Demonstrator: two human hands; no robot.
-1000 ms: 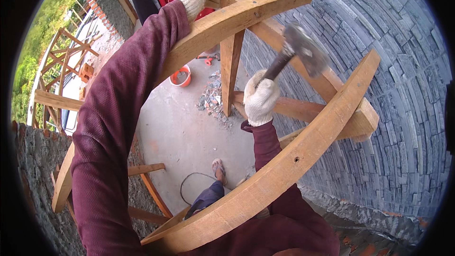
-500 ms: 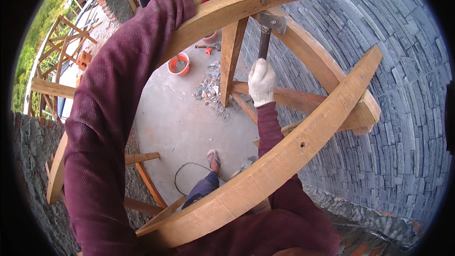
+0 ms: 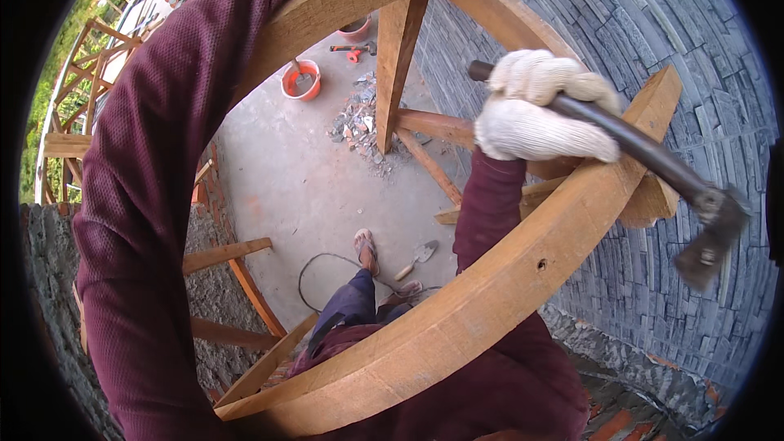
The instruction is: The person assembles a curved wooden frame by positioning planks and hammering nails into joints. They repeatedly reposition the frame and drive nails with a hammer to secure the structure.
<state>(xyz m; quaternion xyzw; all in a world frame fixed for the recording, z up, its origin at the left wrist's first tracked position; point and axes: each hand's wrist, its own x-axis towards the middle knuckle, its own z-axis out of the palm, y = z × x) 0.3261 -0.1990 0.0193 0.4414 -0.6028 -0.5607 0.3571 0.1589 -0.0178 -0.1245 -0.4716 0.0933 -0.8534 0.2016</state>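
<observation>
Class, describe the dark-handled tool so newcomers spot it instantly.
Find the grey stone wall. Before it, the gloved right hand grips the dark-handled tool, which points lower right. Unlike the trowel on the floor, it is held.

Left grip beyond top edge

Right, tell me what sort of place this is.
Most likely a building site, perhaps partly outdoors: curved wooden beams frame the view, broken rubble lies heaped on the floor, and a trowel lies near the person's feet.
</observation>
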